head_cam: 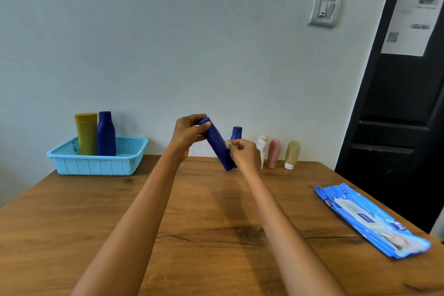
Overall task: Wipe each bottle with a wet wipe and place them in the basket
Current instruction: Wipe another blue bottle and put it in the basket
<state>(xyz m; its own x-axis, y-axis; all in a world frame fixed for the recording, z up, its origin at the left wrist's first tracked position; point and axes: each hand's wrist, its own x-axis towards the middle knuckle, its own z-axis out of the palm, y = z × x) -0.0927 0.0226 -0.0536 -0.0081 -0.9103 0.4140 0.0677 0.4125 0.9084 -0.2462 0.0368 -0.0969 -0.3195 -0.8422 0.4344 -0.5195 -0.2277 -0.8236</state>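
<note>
A dark blue bottle [217,145] is held tilted above the far middle of the table. My left hand [189,131] grips its upper end. My right hand [245,155] pinches a small white wet wipe [227,143] against the bottle's side, near its lower end. The light blue basket [72,166] stands at the far left with a yellow tube [86,134] and another dark blue bottle [106,134] upright in it. By the wall on the right stand a blue bottle [237,132], a white bottle [262,144], a pink bottle [274,152] and a beige bottle [292,154].
A blue pack of wet wipes [370,220] lies flat near the right edge of the wooden table [204,235]. A dark door [396,115] rises at the right, and a light wall runs behind the table.
</note>
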